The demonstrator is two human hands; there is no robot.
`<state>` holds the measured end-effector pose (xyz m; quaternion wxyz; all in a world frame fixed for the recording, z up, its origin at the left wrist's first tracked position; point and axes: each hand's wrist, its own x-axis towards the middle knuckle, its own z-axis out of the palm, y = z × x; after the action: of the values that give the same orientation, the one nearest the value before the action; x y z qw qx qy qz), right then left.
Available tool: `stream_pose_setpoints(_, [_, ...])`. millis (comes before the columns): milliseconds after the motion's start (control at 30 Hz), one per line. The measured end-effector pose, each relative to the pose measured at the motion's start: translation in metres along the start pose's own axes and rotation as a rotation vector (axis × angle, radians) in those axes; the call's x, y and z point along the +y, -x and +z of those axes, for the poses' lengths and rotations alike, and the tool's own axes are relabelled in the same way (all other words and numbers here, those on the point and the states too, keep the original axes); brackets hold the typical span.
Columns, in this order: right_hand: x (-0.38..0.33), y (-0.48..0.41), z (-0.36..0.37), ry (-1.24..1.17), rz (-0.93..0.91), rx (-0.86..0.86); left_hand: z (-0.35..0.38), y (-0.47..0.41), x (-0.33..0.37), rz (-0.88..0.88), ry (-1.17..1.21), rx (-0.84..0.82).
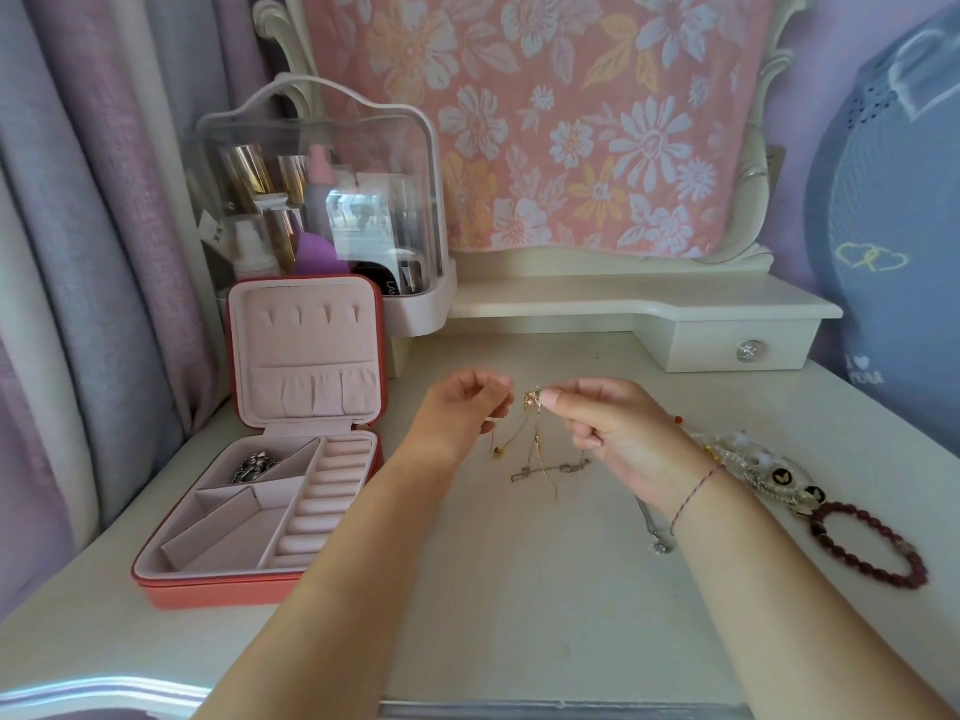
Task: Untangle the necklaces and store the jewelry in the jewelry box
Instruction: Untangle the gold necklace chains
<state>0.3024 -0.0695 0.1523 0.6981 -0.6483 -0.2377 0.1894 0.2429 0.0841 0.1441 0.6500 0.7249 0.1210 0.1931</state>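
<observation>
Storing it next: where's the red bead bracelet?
Head view, far right: the red bead bracelet lies on the table, right of the right forearm.

Both forearms bare, coming in from the bottom edge and converging over the bench (pixel 519 605). Left hand (pixel 462 407) raised, fingers curled, pinching one strand of the necklaces (pixel 537 449). Right hand (pixel 613 433) near it at the same height, thumb and forefinger pinching the knotted top, other fingers curled under. Hands apart, not touching. Thin red cord (pixel 693 493) on right wrist.
</observation>
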Motion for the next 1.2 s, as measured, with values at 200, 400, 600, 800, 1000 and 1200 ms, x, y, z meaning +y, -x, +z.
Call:
stream_pose_setpoints(200, [0.0,0.0,-0.002,-0.117,0.003,-0.002,0.0,0.006,0.007,0.068,0.023,-0.043])
stream_pose_setpoints(400, [0.002,-0.001,-0.003,-0.144,-0.012,-0.013,0.002,0.008,0.007,0.067,0.065,-0.167])
stream_pose_setpoints(600, [0.002,-0.002,-0.004,-0.137,-0.021,-0.033,0.002,0.008,0.005,0.089,0.076,-0.178])
stream_pose_setpoints(800, [0.003,-0.002,-0.005,-0.121,-0.027,-0.071,0.003,0.009,0.006,0.075,0.043,-0.182])
stream_pose_setpoints(1000, [0.003,-0.002,-0.005,-0.12,-0.035,-0.029,0.0,0.007,0.008,0.058,0.131,-0.19])
stream_pose_setpoints(1200, [0.006,-0.003,-0.004,-0.022,-0.102,0.067,0.0,0.007,0.008,0.06,0.14,-0.167])
